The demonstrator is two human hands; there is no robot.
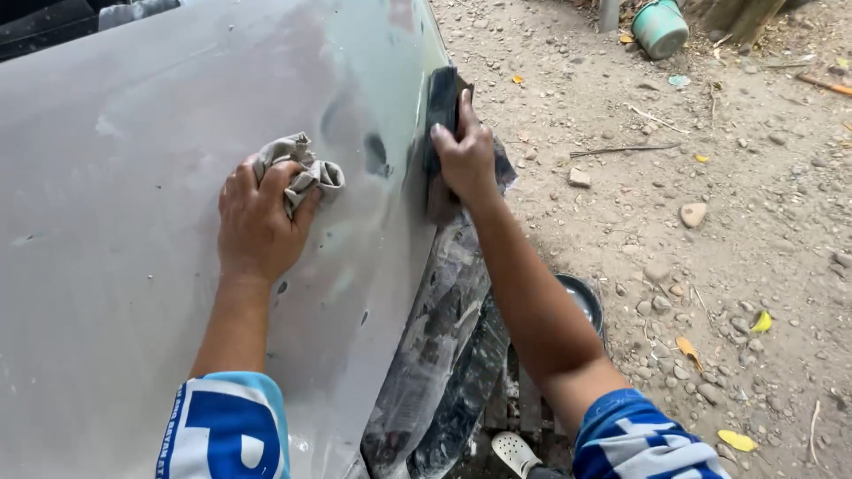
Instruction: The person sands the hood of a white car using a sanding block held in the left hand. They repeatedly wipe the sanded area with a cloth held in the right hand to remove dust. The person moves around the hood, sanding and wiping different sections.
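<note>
**Rag on the primed panel, sanding block at its edge**

Your left hand (pixel 257 222) lies palm-down on the broad, matt grey primed car body panel (pixel 115 266), left of centre. Its fingers are curled shut over a crumpled beige cloth rag (pixel 306 168), which bunches out past the knuckles on the far side. By its look the rag is soft, light and limp; it should hold best wadded under the fingers as you have it, since a loose corner would likely drag. The forearm runs straight up from the blue and white sleeve (pixel 226 430), wrist flat.

To the right, your right hand (pixel 466 155) presses on a dark rectangular sanding block (pixel 441 102) at the panel's right edge, fingers pointing away and wrapped over the block's side. It looks stiff and easy to grip flat by its long edges. The arm reaches forward, elbow bent near you.

Below that hand sits a masked wheel wrapped in dusty newspaper (pixel 444 337). Farther right is gravel ground (pixel 710 266), with a teal plastic bucket (pixel 659 27) at the far edge.
</note>
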